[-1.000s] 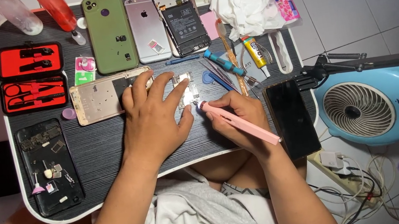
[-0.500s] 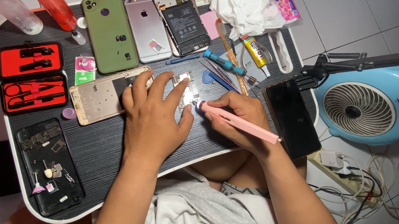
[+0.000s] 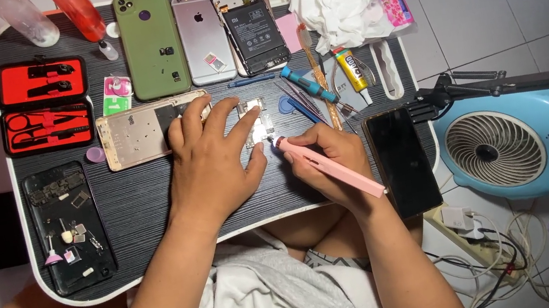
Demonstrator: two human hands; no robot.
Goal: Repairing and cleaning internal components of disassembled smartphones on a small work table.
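My left hand point(image 3: 214, 158) lies flat on the dark lap table point(image 3: 142, 206), its fingertips pressing a small silver phone part point(image 3: 256, 126) at the table's middle. My right hand point(image 3: 331, 159) grips a pink pen-shaped tool point(image 3: 330, 167), whose tip touches that part from the right. A gold phone frame point(image 3: 137, 132) lies just left of my left hand, partly under its fingers.
At the back stand a green phone point(image 3: 152, 44), a silver phone point(image 3: 203, 38) and an opened phone point(image 3: 248, 23). A red tool case point(image 3: 44, 105) and a black phone back with small parts point(image 3: 69, 225) lie left. White tissue point(image 3: 342, 1), a glue tube point(image 3: 352, 71), a black phone point(image 3: 403, 161) and a blue fan point(image 3: 514, 143) are right.
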